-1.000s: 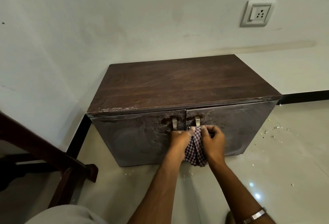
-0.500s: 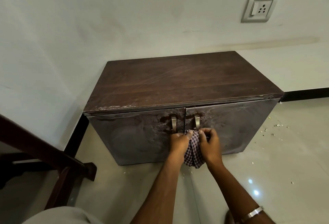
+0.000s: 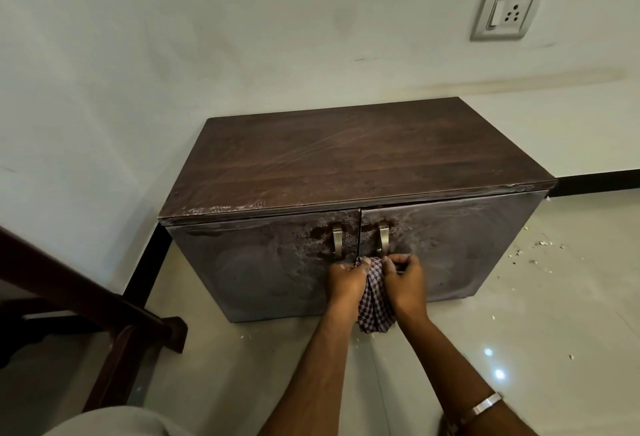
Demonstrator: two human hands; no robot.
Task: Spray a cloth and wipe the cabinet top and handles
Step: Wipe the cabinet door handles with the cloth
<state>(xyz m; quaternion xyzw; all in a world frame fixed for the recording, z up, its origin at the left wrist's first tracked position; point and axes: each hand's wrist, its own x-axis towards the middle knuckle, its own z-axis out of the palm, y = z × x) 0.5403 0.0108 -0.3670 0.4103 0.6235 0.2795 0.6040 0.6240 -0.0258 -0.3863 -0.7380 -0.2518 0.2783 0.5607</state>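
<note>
The person crouched in front of the low cabinet, both arms reaching down to its 2 doors. Between the hands hung a checked cloth, bunched into a narrow rope, its upper end at the foot of the right handle and its loose tail dangling toward the floor. The left hand had its fingers curled around the cloth's left side, and the right hand gripped the other side, thumb and fingers folded over the fabric. Held taut between 2 fists like that, the cloth looked meant to be worked against the bar, which would explain why it was gathered instead of spread flat.

The left handle stood bare just beside its twin, close to the seam where the doors met. Pale, dusty smears ringed both handles and spread across the door fronts, and a whitish line of residue lay along the front edge of the cabinet top. The top itself showed faint streaks, so I judged it had been gone over and the handles were the step in hand.

Crumbs were scattered over the tiles to the right, a dark wooden chair frame stood to the left, and a wall socket sat above. No spray bottle was in sight.
</note>
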